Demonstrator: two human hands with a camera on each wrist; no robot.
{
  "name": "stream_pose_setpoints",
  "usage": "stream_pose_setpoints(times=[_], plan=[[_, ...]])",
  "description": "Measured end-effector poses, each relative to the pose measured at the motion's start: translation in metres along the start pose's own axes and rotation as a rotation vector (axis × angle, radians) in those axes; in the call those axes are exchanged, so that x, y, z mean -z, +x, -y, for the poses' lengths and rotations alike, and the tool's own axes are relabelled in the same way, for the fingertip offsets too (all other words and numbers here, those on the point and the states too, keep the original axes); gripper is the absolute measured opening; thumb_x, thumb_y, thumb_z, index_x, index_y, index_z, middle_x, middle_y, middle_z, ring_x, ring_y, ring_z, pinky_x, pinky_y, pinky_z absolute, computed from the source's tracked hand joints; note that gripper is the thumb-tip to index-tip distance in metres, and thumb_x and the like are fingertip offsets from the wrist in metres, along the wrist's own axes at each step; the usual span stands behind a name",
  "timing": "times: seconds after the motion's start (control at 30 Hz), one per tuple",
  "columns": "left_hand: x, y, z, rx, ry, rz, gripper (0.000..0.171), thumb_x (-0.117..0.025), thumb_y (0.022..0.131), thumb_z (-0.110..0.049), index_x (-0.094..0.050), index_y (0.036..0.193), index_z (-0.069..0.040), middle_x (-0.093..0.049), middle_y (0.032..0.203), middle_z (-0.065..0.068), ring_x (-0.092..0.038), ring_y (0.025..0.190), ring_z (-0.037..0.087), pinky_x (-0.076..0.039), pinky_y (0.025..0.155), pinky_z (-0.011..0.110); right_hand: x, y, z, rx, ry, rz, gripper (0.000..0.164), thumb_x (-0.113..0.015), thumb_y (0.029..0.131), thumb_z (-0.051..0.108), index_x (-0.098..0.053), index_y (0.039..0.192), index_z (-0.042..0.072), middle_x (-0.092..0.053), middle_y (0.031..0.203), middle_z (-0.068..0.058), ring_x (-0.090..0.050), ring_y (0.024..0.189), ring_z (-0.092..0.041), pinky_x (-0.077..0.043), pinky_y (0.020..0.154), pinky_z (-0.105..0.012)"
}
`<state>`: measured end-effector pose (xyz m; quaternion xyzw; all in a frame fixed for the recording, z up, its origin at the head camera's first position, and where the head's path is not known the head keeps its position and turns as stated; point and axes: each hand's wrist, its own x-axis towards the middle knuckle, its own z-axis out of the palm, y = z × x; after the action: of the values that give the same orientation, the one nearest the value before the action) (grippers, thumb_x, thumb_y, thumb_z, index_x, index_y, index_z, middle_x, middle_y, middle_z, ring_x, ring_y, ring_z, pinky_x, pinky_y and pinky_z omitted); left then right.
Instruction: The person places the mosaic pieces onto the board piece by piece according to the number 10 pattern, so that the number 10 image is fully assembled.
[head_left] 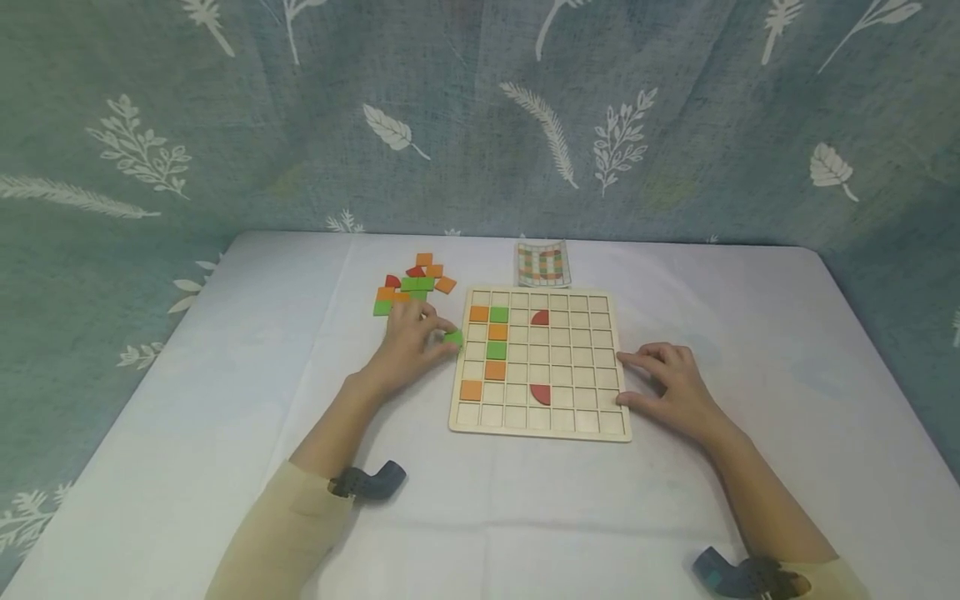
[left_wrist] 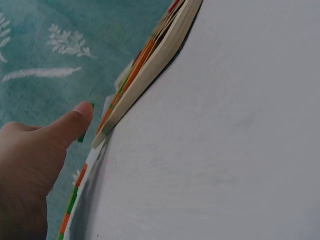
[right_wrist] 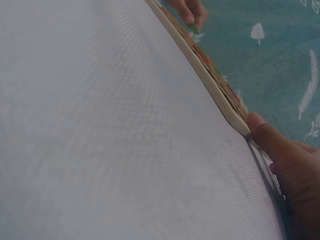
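Note:
A square wooden grid board [head_left: 562,421] lies on the table with orange, green and red pieces in some cells. Between thumb and fingertips my left hand [head_left: 408,342] pinches a small green tile [head_left: 453,337], just off the board's left edge. The left wrist view shows only a sliver of that tile [left_wrist: 81,137] by the thumb. Over at the right edge, my right hand [head_left: 675,392] touches the board with thumb and index finger spread apart. In the right wrist view its thumb [right_wrist: 270,135] rests against the board's corner.
A loose cluster of orange, green and red pieces [head_left: 417,284] lies beyond the left hand, partly covered by it. Behind the board sits a printed pattern card [head_left: 542,265]. A white cloth [head_left: 525,492] covers the table, and a leaf-patterned curtain [head_left: 465,125] hangs behind.

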<state>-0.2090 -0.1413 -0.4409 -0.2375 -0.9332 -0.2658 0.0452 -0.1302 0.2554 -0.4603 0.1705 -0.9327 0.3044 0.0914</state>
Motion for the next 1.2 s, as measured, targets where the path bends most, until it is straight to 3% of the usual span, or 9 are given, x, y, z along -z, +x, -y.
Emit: stream_pose_setpoints(times=[0.47, 0.77, 1.2], plan=[[-0.001, -0.015, -0.029, -0.104, -0.08, 0.109, 0.032, -0.078, 0.075, -0.037, -0.071, 0.099, -0.017, -0.041, 0.098, -0.003, -0.032, 0.103, 0.021, -0.029, 0.09, 0.037, -0.002, -0.001, -0.001, 0.016, 0.011, -0.007, 0.059, -0.084, 0.067, 0.028, -0.064, 0.12, 0.01, -0.051, 0.112, -0.012, -0.037, 0.106, -0.031, -0.03, 0.085, -0.045], [-0.009, -0.023, -0.047, -0.268, -0.071, 0.105, 0.031, -0.079, 0.075, -0.034, -0.072, 0.098, -0.014, -0.041, 0.095, -0.004, -0.033, 0.096, 0.019, -0.028, 0.087, 0.036, -0.002, -0.002, -0.001, 0.019, 0.018, -0.007, 0.058, -0.083, 0.067, 0.027, -0.064, 0.12, 0.01, -0.051, 0.112, -0.013, -0.036, 0.106, -0.032, -0.029, 0.086, -0.046], [-0.027, -0.029, -0.056, -0.26, -0.082, 0.115, 0.031, -0.077, 0.077, -0.036, -0.071, 0.1, -0.017, -0.045, 0.097, -0.005, -0.035, 0.096, 0.017, -0.03, 0.086, 0.035, -0.003, -0.002, -0.003, 0.021, -0.003, -0.009, 0.059, -0.083, 0.068, 0.03, -0.064, 0.12, 0.011, -0.051, 0.112, -0.012, -0.037, 0.105, -0.031, -0.03, 0.085, -0.045]])
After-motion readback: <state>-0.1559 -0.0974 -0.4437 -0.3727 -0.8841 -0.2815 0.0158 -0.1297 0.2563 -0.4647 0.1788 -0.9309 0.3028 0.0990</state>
